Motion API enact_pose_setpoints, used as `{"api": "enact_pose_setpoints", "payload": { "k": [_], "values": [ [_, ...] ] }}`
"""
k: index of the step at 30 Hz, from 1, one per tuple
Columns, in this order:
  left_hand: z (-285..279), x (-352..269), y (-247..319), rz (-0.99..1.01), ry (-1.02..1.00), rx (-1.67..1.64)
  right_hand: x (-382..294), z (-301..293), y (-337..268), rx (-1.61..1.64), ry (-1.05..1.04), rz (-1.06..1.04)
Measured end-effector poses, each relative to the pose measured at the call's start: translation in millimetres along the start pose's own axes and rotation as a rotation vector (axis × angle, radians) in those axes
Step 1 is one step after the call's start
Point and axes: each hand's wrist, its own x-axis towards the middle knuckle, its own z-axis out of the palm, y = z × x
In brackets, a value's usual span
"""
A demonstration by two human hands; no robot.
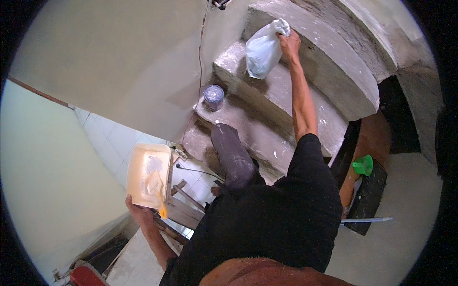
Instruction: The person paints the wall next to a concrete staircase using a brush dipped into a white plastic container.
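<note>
My left hand grips the near edge of a rectangular cream plastic tub. Inside the tub rests a scraper with an orange handle, its blade coated in pale paste that also smears the bottom. My right hand is closed around the gathered neck of a white plastic bag. The bag looks full and hangs over or rests on a concrete stair step; which of the two I cannot tell. A lidded, paint-splashed can stands on a lower step by the wall.
Curving concrete stairs rise to the upper right. A cable runs down the wall. Lower down are a power lead with a plug and wooden planks above white floor tiles. A green plastic mug sits at right on a dark board.
</note>
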Motion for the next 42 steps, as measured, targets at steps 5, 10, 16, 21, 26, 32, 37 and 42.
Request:
{"api": "enact_pose_setpoints", "payload": {
  "k": [5, 10, 16, 21, 26, 32, 37, 42],
  "values": [
    [-24, 15, -5, -0.008, 0.023, -0.064, -1, -58, 44, 0.014, -0.18, -0.054],
    [-11, 8, 7, -0.096, 0.069, -0.054, -22, -115, 67, 0.045, -0.357, 0.016],
    [-3, 4, 5, 0.034, 0.051, 0.251, -28, -161, 112, -0.059, -0.448, 0.089],
    [-6, 6, 7, -0.005, -0.022, 0.113, -44, -161, 124, -0.09, -0.391, 0.011],
    [-18, 14, 2, -0.118, -0.124, -0.097, -62, -148, 107, -0.263, -0.333, 0.021],
    [1, 4, 8, -0.117, 0.061, -0.079, -81, -137, 104, -0.349, -0.181, 0.054],
    [-12, 4, 4, -0.136, -0.02, -0.106, -116, -132, 125, -0.389, 0.041, 0.039],
    [-20, 4, -2, -0.069, 0.028, -0.022, -150, -123, 130, -0.322, -0.231, 0.417]
  ]
}}
